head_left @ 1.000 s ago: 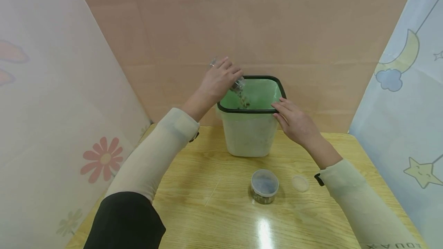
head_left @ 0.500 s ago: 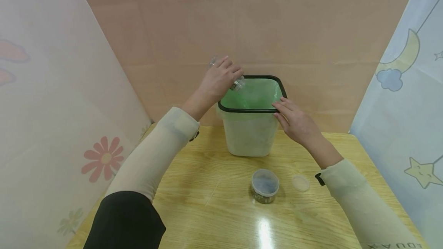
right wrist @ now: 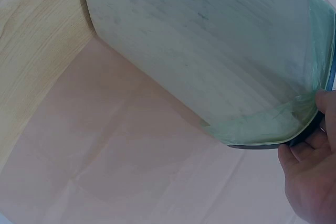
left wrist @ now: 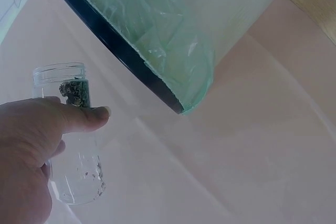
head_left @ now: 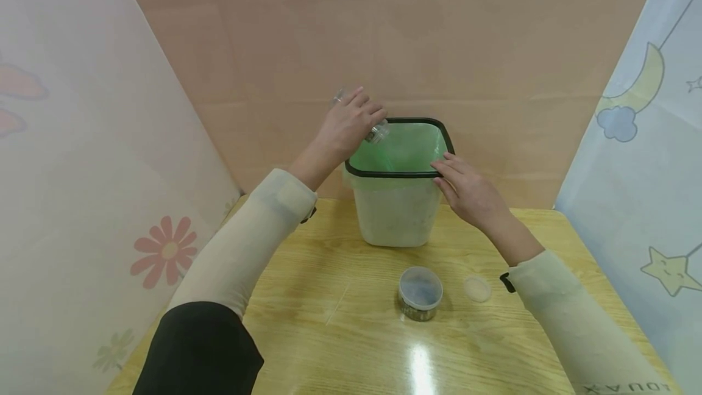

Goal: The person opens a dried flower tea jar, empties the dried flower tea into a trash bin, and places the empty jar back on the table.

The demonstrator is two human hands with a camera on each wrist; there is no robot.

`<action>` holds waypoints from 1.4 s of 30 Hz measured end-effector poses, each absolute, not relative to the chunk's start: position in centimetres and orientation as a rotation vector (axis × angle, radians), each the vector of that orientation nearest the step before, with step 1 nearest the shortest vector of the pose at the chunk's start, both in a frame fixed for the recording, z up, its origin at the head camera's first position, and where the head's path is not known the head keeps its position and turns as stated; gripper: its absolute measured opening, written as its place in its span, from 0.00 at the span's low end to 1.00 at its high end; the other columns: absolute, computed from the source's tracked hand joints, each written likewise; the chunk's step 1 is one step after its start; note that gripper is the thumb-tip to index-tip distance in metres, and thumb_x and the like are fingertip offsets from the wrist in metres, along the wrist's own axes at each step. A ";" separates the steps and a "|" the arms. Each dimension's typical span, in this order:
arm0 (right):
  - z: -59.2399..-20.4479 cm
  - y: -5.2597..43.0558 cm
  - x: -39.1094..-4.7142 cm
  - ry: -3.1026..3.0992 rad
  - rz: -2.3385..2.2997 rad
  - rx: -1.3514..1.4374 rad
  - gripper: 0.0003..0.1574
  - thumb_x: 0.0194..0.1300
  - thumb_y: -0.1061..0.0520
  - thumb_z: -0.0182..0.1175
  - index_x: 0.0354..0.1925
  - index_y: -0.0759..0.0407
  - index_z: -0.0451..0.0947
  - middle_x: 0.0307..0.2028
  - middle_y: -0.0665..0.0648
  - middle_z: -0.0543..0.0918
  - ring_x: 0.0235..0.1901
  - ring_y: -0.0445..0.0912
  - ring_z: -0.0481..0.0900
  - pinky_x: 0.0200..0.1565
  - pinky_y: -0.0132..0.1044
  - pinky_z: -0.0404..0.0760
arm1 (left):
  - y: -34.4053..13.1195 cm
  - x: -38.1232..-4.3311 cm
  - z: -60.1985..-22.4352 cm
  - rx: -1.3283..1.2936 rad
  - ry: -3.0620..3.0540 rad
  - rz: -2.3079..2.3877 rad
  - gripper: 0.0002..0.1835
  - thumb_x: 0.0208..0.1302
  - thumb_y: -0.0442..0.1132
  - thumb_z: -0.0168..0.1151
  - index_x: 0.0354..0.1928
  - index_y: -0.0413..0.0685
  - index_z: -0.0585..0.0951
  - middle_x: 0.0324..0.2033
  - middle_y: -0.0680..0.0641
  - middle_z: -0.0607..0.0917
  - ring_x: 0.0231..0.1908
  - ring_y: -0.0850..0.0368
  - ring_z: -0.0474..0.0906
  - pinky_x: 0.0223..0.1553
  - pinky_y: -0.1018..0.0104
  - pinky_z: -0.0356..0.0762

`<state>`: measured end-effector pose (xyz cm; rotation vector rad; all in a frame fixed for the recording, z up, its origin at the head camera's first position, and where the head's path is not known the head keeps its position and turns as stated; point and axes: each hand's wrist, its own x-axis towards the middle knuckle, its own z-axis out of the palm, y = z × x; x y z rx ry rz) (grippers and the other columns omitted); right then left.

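My left hand (head_left: 347, 128) grips a clear jar (head_left: 377, 133), tilted mouth-down over the near left part of a trash bin (head_left: 396, 215). In the left wrist view, a clump of dark dried bits (left wrist: 74, 93) sits near the jar's neck, and a few specks cling close to its base. A black rim (head_left: 397, 174) runs round the bin's top, with a green bag (head_left: 414, 145) lining the inside. At the near right corner, my right hand (head_left: 473, 197) pinches that rim, thumb on the outside. The bin's bottom inside is hidden.
A lidded round tub (head_left: 420, 294) with dark contents stands on the wooden table (head_left: 307, 334) in front of the bin. Beside it lies a clear round lid (head_left: 477, 289). Paper-covered walls (head_left: 274, 35) close off the back and both sides.
A second ago, a stream of dried bits was falling from the jar into the bin; now none is seen falling. Both hands have stayed nearly still.
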<state>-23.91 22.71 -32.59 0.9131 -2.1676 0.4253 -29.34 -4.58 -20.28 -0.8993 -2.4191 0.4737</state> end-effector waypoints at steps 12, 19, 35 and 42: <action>-32.6 22.6 -23.9 -2.175 0.429 0.911 0.23 0.63 0.69 0.67 0.57 0.72 0.79 0.53 0.69 0.83 0.62 0.65 0.76 0.60 0.59 0.76 | -4.5 -29.3 -20.2 -0.896 -2.413 0.483 0.29 0.68 0.23 0.60 0.68 0.51 0.75 0.68 0.51 0.76 0.70 0.48 0.67 0.78 0.57 0.43; -32.7 22.7 -23.9 -2.190 0.428 0.908 0.23 0.64 0.68 0.67 0.57 0.72 0.79 0.53 0.69 0.83 0.62 0.65 0.75 0.60 0.60 0.76 | -4.5 -29.2 -20.3 -0.904 -2.422 0.501 0.30 0.69 0.24 0.60 0.70 0.52 0.73 0.69 0.50 0.74 0.70 0.48 0.66 0.78 0.56 0.42; -32.8 22.7 -23.9 -2.163 0.419 0.915 0.23 0.63 0.68 0.67 0.56 0.73 0.79 0.52 0.69 0.83 0.61 0.66 0.76 0.59 0.60 0.77 | -4.5 -29.2 -20.4 -0.914 -2.420 0.495 0.30 0.70 0.22 0.57 0.71 0.51 0.73 0.70 0.51 0.74 0.72 0.47 0.64 0.79 0.57 0.40; -32.8 22.7 -23.8 -2.169 0.423 0.908 0.23 0.63 0.68 0.67 0.56 0.73 0.79 0.52 0.69 0.83 0.62 0.65 0.76 0.59 0.59 0.77 | -4.5 -29.3 -20.5 -0.922 -2.406 0.490 0.30 0.69 0.22 0.58 0.70 0.51 0.74 0.70 0.50 0.74 0.71 0.47 0.65 0.78 0.56 0.41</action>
